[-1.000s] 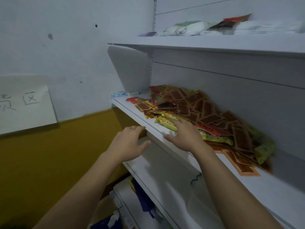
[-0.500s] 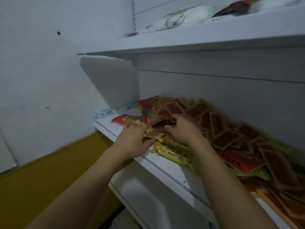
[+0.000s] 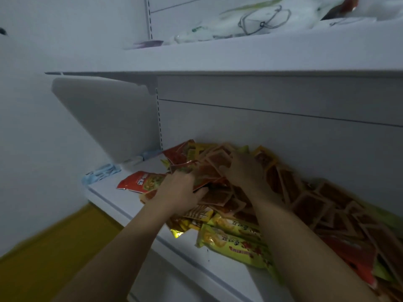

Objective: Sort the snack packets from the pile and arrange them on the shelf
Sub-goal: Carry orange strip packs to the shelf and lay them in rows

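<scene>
Both hands have moved off the shelf's front edge and into the pile since a second ago. Fingers (image 3: 183,175) of your left hand (image 3: 176,192) curl over a reddish packet (image 3: 201,182), thumb beneath, grasping it. Your right hand (image 3: 246,171) has its fingers buried and blurred among brown square packets (image 3: 220,159), so its grip cannot be told.

The snack pile (image 3: 305,199) lies unsorted on the middle shelf (image 3: 122,199), against the back panel.

Step in hand: picking out one kind; judged barely begun. Next, lift the held packet clear without dragging its neighbours.

Noted: a red pouch (image 3: 141,182) just beside your left hand, long green-yellow packets (image 3: 235,243) near the front edge that may slip off, a light-blue item (image 3: 101,173) at the left end, and the upper shelf (image 3: 239,59) limiting headroom.
</scene>
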A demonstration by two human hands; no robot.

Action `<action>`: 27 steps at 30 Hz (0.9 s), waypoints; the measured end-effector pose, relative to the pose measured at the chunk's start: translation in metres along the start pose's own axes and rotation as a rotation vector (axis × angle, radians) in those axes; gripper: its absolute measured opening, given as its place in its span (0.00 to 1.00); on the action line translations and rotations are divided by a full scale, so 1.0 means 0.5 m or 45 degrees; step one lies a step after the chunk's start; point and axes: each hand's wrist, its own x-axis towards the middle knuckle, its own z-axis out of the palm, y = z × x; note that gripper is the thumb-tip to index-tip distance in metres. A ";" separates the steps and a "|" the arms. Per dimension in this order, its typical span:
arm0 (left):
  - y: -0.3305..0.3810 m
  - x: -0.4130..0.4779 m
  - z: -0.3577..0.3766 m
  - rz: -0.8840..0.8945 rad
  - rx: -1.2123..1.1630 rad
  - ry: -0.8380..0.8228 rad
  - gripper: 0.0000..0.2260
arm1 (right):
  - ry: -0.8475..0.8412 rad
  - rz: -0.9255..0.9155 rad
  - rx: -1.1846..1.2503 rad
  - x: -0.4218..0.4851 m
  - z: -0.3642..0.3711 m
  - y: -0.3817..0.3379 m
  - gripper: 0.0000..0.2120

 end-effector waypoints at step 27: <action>-0.015 0.256 0.045 0.580 0.031 -0.184 0.32 | 0.350 0.616 0.032 0.000 -0.025 0.087 0.20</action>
